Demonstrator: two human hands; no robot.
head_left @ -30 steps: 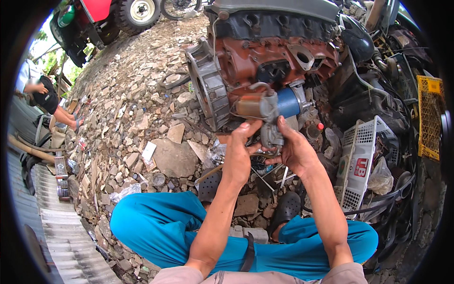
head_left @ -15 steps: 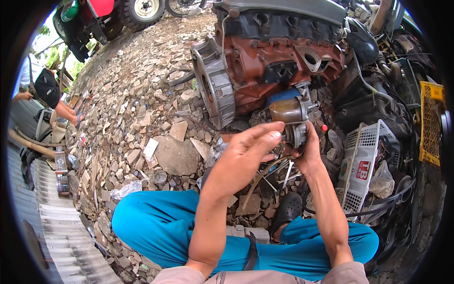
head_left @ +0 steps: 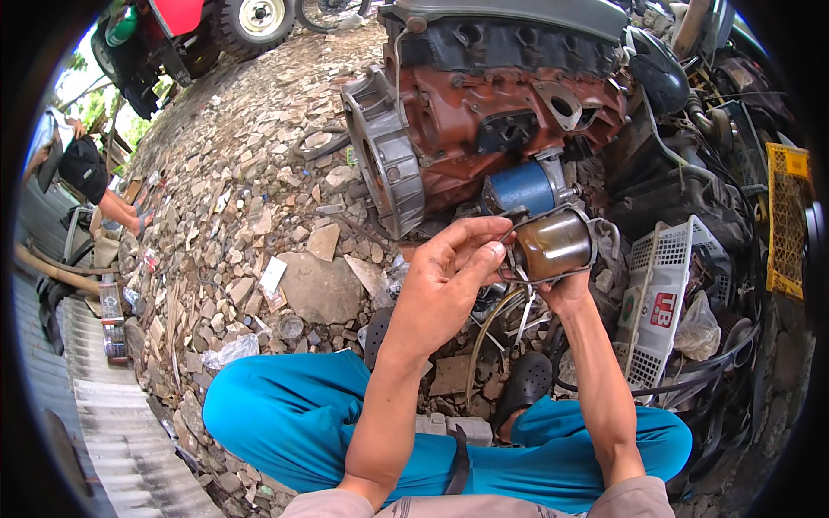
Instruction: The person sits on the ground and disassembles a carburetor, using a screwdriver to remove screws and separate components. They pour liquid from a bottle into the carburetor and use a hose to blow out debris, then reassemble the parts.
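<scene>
head view, far edge: the red-brown engine block [head_left: 484, 112] stands beyond the hands, its blue cylinder [head_left: 522, 188] just behind the cup.
right edge: a white crate [head_left: 663, 278] stands near the right forearm.
open room: on the left, stony ground [head_left: 250, 233] stretches away; below the hands, the teal trousers [head_left: 285, 414] and a dark shoe [head_left: 525, 384] border a narrower gap.
amber cup [head_left: 555, 246]: see-through, brownish, glossy, framed by a bent wire [head_left: 592, 250]; held up before the engine block, between the hands.
cup's axis: lying on its side, long axis running left to right, right end slightly higher.
left hand [head_left: 462, 272]: thumb and forefinger close together at the cup's left end; cannot tell whether they pinch the wire.
right hand [head_left: 567, 292]: holding the cup from below, fingers mostly hidden.
brown hose [head_left: 480, 341]: hanging in a curve below the cup.
</scene>
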